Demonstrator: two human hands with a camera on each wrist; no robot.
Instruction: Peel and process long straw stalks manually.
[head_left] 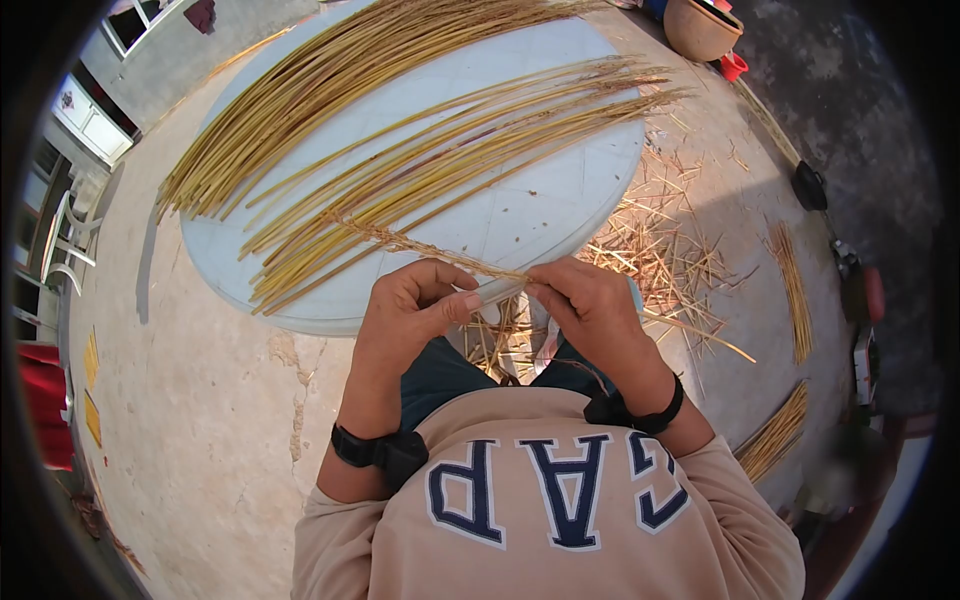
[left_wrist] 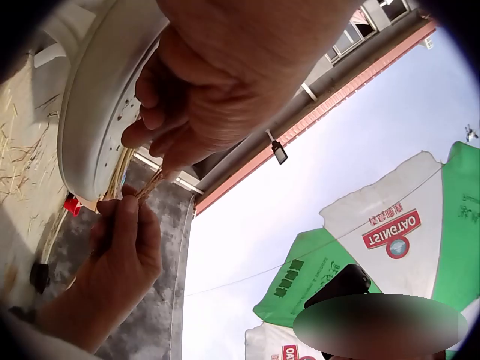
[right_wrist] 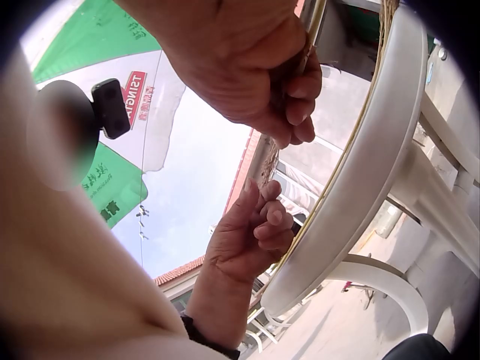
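Observation:
My right hand [head_left: 597, 312] pinches a dry straw stalk [head_left: 400, 240] between thumb and fingers, over the near edge of the table. Its feathery end stretches left across the tabletop, while the stem comes out beyond the right hand. Beside the feathery end is my left hand [head_left: 408, 312], its fingers loosely bent and its thumb apart from them. In the right wrist view a gap shows between the left thumb and fingers [right_wrist: 276, 217]. Yellow stalks [head_left: 400, 195] lie in a loose row on the round white table [head_left: 500, 215] just past my hands.
A thick bundle of stalks [head_left: 330, 75] covers the table's far side. Broken straw bits [head_left: 660, 250] litter the ground at right, with smaller bundles [head_left: 790, 290] beyond. White chairs [head_left: 68, 240] stand at left, and a clay pot [head_left: 702, 28] at the far right.

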